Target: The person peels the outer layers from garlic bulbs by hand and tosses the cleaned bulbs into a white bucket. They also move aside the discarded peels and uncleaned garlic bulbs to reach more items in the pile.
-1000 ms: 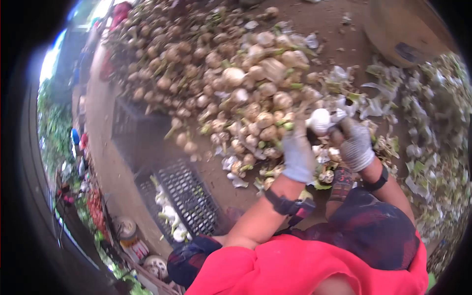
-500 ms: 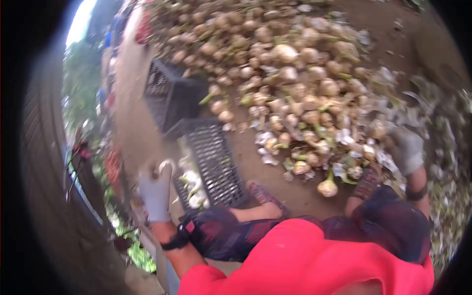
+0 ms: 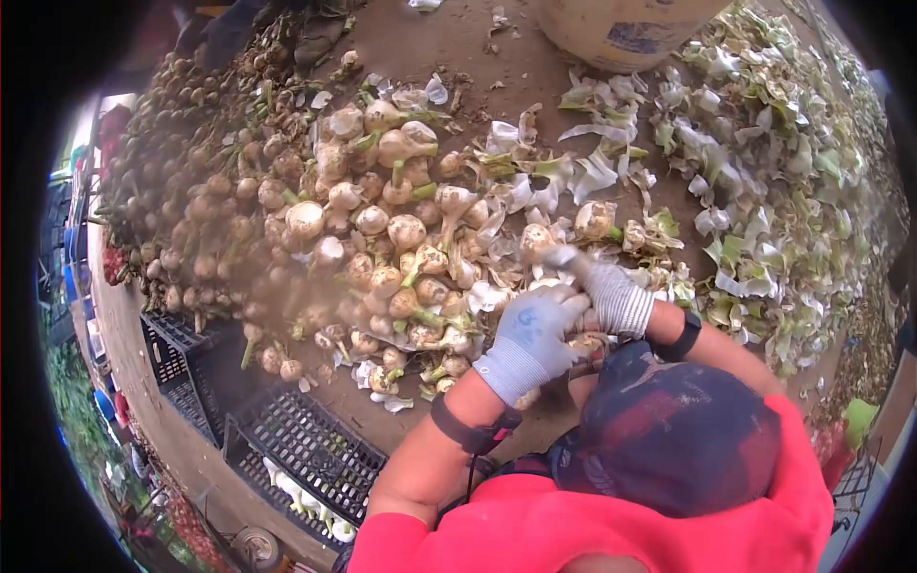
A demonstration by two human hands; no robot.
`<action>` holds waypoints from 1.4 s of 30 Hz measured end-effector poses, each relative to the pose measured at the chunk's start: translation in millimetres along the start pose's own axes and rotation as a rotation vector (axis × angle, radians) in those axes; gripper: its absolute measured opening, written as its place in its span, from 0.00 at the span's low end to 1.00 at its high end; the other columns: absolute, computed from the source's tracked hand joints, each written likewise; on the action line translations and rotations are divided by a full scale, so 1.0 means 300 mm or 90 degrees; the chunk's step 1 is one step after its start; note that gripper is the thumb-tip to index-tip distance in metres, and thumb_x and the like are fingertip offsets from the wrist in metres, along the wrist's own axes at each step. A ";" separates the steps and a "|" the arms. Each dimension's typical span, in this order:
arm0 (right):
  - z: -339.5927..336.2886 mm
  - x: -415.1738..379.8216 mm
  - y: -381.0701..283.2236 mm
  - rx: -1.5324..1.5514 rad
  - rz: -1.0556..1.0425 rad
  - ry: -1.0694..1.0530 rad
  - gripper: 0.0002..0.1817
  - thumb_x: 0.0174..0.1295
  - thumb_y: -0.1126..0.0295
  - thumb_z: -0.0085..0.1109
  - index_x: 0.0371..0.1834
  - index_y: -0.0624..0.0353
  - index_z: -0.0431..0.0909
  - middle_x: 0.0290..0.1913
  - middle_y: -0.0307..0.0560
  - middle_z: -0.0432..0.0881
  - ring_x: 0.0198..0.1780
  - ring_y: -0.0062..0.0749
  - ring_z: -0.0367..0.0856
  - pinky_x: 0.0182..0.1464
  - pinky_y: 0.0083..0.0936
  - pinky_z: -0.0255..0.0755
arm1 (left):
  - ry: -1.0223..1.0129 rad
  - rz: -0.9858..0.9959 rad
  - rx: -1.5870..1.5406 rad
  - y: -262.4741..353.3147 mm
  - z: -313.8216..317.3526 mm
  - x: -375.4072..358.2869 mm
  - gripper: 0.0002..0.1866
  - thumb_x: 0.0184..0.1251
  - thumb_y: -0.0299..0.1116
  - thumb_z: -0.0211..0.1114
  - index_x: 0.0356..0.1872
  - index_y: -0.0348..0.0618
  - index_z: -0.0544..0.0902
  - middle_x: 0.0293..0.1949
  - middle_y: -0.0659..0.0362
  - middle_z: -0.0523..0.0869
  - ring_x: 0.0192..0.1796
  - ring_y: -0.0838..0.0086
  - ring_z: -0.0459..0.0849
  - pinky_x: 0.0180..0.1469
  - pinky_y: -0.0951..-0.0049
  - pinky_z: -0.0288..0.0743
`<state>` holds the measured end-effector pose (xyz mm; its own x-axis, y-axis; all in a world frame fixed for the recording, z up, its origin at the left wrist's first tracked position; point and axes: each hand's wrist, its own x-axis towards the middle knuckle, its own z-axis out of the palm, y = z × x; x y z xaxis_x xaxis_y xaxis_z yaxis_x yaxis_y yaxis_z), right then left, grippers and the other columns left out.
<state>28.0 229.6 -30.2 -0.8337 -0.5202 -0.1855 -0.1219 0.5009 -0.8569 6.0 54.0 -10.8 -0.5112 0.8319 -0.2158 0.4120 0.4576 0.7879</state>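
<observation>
My left hand [image 3: 538, 336], in a pale glove with a bluish patch, is closed round something at the near edge of the bulb pile [image 3: 406, 232]. Against it is my right hand [image 3: 609, 291], in a grey-white knitted glove, its fingers bent and blurred. Whitish skin and part of a bulb show between and below the hands, but most of it is hidden by the gloves. Loose pale bulbs with green stems lie just left of and beyond the hands.
Black plastic crates [image 3: 306, 444] stand at the lower left, one with white peeled bulbs [image 3: 304, 498]. Peeled skins and leaves [image 3: 764, 191] cover the ground at the right. A pale bucket [image 3: 626, 33] stands at the top. My knee [image 3: 669, 430] is just below my hands.
The view has turned to the right. My left hand has left the crate side and come together with my right hand at the pile's near edge.
</observation>
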 end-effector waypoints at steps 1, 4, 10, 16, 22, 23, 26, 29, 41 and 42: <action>-0.018 -0.004 -0.021 0.114 0.259 0.118 0.45 0.46 0.57 0.71 0.66 0.61 0.59 0.58 0.65 0.72 0.55 0.58 0.75 0.55 0.39 0.72 | 0.138 0.010 -0.009 0.005 -0.019 0.017 0.22 0.46 0.39 0.72 0.44 0.45 0.79 0.40 0.50 0.81 0.42 0.56 0.81 0.47 0.62 0.75; 0.056 -0.039 0.210 -0.136 0.399 0.484 0.40 0.53 0.59 0.68 0.66 0.61 0.59 0.54 0.63 0.75 0.51 0.51 0.78 0.54 0.34 0.72 | 0.331 -0.047 0.012 -0.085 0.016 -0.013 0.25 0.51 0.36 0.70 0.52 0.42 0.75 0.46 0.50 0.79 0.48 0.61 0.80 0.50 0.65 0.76; 0.054 0.097 0.090 0.114 0.247 0.424 0.29 0.49 0.76 0.64 0.58 0.58 0.68 0.46 0.52 0.79 0.42 0.34 0.79 0.45 0.27 0.76 | 0.311 -0.335 -0.915 -0.147 -0.009 -0.051 0.26 0.70 0.45 0.57 0.61 0.38 0.67 0.53 0.56 0.76 0.43 0.72 0.80 0.40 0.75 0.78; -0.031 0.150 -0.132 0.190 -0.088 0.325 0.39 0.47 0.69 0.70 0.65 0.55 0.63 0.58 0.49 0.69 0.39 0.28 0.78 0.44 0.25 0.77 | 0.393 -0.133 -1.060 -0.009 -0.132 -0.060 0.27 0.62 0.29 0.62 0.61 0.38 0.65 0.43 0.59 0.78 0.45 0.74 0.80 0.53 0.73 0.75; -0.070 0.160 -0.153 0.629 0.175 0.183 0.17 0.61 0.59 0.59 0.44 0.62 0.80 0.31 0.35 0.79 0.32 0.19 0.75 0.33 0.21 0.71 | 0.456 0.029 -0.060 -0.033 -0.148 -0.074 0.43 0.36 0.22 0.71 0.61 0.39 0.64 0.57 0.46 0.67 0.61 0.55 0.69 0.62 0.60 0.66; -0.065 0.154 -0.148 0.550 0.189 0.178 0.16 0.63 0.59 0.58 0.43 0.62 0.80 0.30 0.37 0.80 0.32 0.19 0.75 0.33 0.22 0.71 | 0.452 0.027 -0.065 -0.028 -0.146 -0.078 0.43 0.36 0.22 0.71 0.61 0.39 0.64 0.57 0.46 0.67 0.61 0.55 0.69 0.62 0.60 0.66; -0.048 0.148 -0.152 0.433 0.180 0.171 0.16 0.66 0.59 0.55 0.41 0.63 0.79 0.27 0.41 0.80 0.31 0.20 0.74 0.33 0.24 0.71 | 0.461 0.042 0.040 -0.031 -0.142 -0.096 0.42 0.35 0.22 0.70 0.61 0.39 0.65 0.56 0.45 0.68 0.58 0.49 0.70 0.60 0.58 0.66; -0.041 0.148 -0.156 0.344 0.155 0.153 0.16 0.68 0.59 0.52 0.33 0.62 0.77 0.22 0.40 0.74 0.26 0.22 0.70 0.28 0.27 0.66 | 0.385 0.017 0.083 -0.067 -0.145 -0.108 0.38 0.35 0.23 0.67 0.58 0.38 0.68 0.53 0.43 0.71 0.55 0.48 0.71 0.58 0.55 0.68; -0.078 0.092 -0.209 0.777 0.182 0.095 0.18 0.57 0.65 0.56 0.47 0.66 0.78 0.28 0.35 0.79 0.20 0.16 0.73 0.21 0.15 0.65 | 0.498 -0.199 -0.306 -0.013 -0.203 -0.149 0.25 0.66 0.44 0.60 0.58 0.39 0.72 0.43 0.57 0.79 0.43 0.72 0.78 0.47 0.76 0.73; -0.082 0.094 -0.220 0.648 0.190 0.119 0.17 0.58 0.67 0.54 0.48 0.66 0.78 0.28 0.36 0.79 0.21 0.17 0.74 0.22 0.16 0.67 | 0.453 -0.218 -0.174 0.070 -0.266 -0.171 0.26 0.64 0.43 0.62 0.58 0.38 0.72 0.42 0.55 0.79 0.42 0.71 0.79 0.46 0.75 0.74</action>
<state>-0.7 198.9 33.1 -0.8350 -0.3158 -0.4507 0.5338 -0.2659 -0.8027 -19.3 -4.1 63.0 -0.9670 0.2221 -0.1249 -0.0030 0.4804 0.8770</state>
